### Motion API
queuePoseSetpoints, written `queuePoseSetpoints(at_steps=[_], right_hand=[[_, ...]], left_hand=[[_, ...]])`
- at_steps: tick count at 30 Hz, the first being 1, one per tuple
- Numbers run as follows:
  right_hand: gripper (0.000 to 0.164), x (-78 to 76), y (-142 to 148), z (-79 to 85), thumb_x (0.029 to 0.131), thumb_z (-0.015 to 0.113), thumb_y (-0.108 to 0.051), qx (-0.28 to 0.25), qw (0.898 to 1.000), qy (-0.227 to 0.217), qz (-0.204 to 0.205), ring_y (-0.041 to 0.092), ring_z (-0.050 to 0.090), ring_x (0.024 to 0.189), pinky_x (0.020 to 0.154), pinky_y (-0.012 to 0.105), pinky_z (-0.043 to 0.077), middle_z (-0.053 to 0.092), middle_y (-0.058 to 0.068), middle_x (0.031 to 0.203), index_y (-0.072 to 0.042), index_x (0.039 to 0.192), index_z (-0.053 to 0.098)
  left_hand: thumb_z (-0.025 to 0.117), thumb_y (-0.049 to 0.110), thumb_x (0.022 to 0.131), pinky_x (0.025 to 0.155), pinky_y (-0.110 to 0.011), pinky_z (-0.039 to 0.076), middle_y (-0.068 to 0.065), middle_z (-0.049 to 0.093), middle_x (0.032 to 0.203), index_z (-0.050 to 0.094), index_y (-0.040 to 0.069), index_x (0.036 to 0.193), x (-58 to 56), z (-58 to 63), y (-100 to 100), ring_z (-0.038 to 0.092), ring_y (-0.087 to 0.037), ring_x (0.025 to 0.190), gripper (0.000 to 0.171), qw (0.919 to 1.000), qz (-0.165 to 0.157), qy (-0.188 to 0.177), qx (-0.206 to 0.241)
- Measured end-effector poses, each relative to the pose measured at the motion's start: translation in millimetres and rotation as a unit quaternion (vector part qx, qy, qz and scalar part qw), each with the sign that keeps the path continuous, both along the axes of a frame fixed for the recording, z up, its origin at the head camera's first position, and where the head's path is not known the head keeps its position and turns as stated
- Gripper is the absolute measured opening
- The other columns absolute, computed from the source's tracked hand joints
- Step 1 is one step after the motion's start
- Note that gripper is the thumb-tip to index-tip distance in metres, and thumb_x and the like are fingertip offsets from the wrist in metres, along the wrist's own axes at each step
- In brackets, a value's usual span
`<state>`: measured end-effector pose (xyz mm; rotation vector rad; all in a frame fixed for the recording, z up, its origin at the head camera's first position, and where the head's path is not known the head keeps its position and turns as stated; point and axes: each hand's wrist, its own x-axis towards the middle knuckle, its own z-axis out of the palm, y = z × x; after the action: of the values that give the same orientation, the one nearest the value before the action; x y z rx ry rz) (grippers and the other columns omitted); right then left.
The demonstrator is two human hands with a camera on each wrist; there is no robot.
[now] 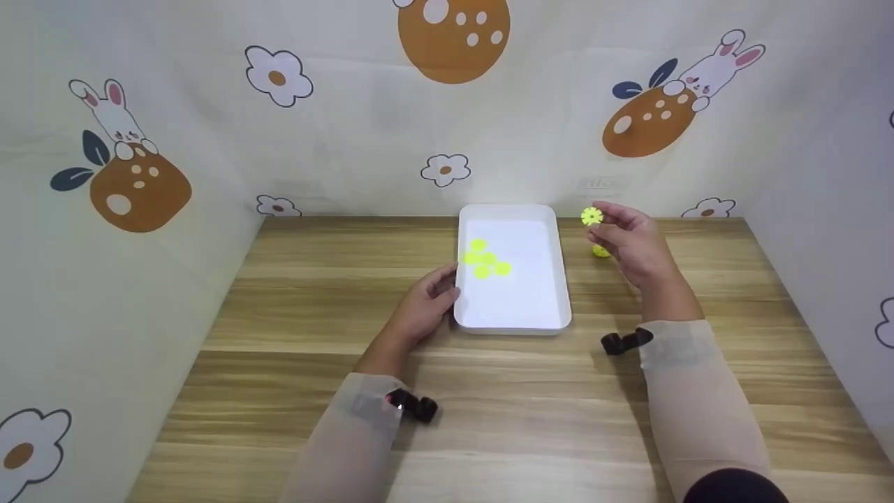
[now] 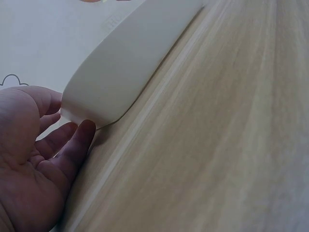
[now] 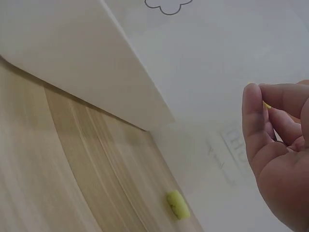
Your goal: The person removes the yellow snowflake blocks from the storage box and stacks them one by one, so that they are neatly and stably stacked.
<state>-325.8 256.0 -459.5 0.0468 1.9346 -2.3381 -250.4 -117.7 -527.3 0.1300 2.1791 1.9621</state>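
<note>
I have at least five yellow discs (image 1: 487,258) already in the white tray (image 1: 517,307), my left hand (image 1: 422,307) loose against its side, my right grip (image 1: 632,244) pinching a notched yellow disc (image 1: 591,216) near it, and another yellow piece (image 3: 178,205) left out on the counter (image 1: 531,412).

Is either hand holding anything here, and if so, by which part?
The right hand pinches a yellow disc by its edge, between thumb and finger; the left hand touches the side of the white tray.
</note>
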Motion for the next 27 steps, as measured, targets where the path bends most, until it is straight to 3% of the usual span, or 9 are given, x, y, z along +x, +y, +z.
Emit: queuePoseSetpoints(at_steps=[6,12,16,27], right_hand=[[0.038,-2.0,13,-7.6,0.103,0.066,-0.002,0.005,0.999,-0.035,-0.022,0.012,0.072,0.093,0.090,0.021,0.064,0.066,0.004,0.120,-0.005,0.141,0.064],[0.040,-6.7,23,-16.9,0.108,0.061,-0.011,0.062,0.994,-0.083,-0.040,0.013,0.065,0.106,0.098,0.024,0.061,0.064,0.000,0.129,-0.009,0.148,0.062],[0.040,-10.7,27,-24.6,0.108,0.060,-0.009,0.075,0.992,-0.092,-0.044,0.014,0.063,0.110,0.097,0.022,0.060,0.062,-0.002,0.129,-0.008,0.148,0.062],[0.052,-14.7,42,-45.0,0.105,0.060,-0.003,0.124,0.988,-0.084,-0.042,0.007,0.069,0.089,0.085,0.019,0.063,0.063,0.000,0.113,0.005,0.156,0.048]], left_hand=[[0.061,0.010,0.107,0.129,-0.046,0.042,-0.017,0.051,0.165,0.046,0.007,0.161,0.0,-1.1,0,0.049,-0.032,0.155,0.056,0.9999,0.002,0.010,-0.009],[0.060,0.009,0.107,0.129,-0.046,0.042,-0.018,0.051,0.164,0.048,0.004,0.160,-0.4,-1.0,0,0.049,-0.033,0.154,0.054,0.9997,0.005,0.021,-0.015],[0.060,0.008,0.107,0.129,-0.046,0.041,-0.020,0.051,0.164,0.047,0.002,0.160,-1.3,-1.1,0,0.049,-0.034,0.154,0.054,0.9997,0.004,0.022,-0.009],[0.062,0.013,0.107,0.128,-0.045,0.044,-0.014,0.052,0.164,0.048,0.009,0.160,-0.1,0.0,-1,0.051,-0.031,0.153,0.055,0.9997,0.003,0.011,-0.021]])
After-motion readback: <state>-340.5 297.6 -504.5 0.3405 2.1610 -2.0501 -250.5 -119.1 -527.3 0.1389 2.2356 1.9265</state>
